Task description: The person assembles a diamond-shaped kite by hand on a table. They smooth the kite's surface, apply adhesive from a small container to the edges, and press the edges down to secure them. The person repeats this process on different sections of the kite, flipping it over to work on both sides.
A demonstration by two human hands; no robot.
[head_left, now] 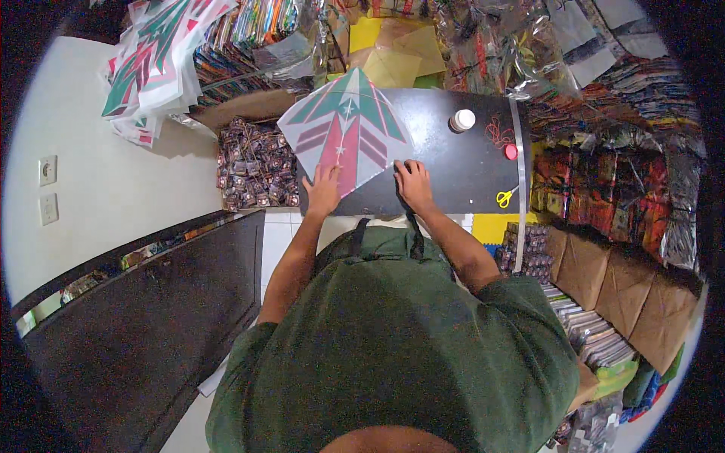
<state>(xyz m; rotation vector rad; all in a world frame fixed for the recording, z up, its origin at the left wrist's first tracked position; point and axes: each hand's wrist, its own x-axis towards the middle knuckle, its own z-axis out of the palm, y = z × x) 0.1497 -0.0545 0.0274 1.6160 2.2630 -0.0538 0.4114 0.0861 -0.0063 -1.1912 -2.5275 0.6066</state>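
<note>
At the far left, green, red and white sheets (155,64) hang in layers by the wall. Next, what looks like a cardboard box (245,112) is filled with small dark packets (257,166), banded in bundles. A green, red and white diamond kite (359,124) lies on the left part of the black worktop (468,174). The left hand (325,189) rests on its lower part, fingers spread; the right hand (413,185) is at its lower right edge, fingers curled, but I cannot tell whether they pinch it.

The kite seems already cut to shape and laid out; how much is left cannot be judged from here. Farther right, a white-topped jar (462,121) hides its contents. Loose red string (496,134) and yellow scissors (505,198) lie apart from the kite. Beyond, clear plastic wraps (596,181) hold red and dark goods, too blurred to identify.
</note>
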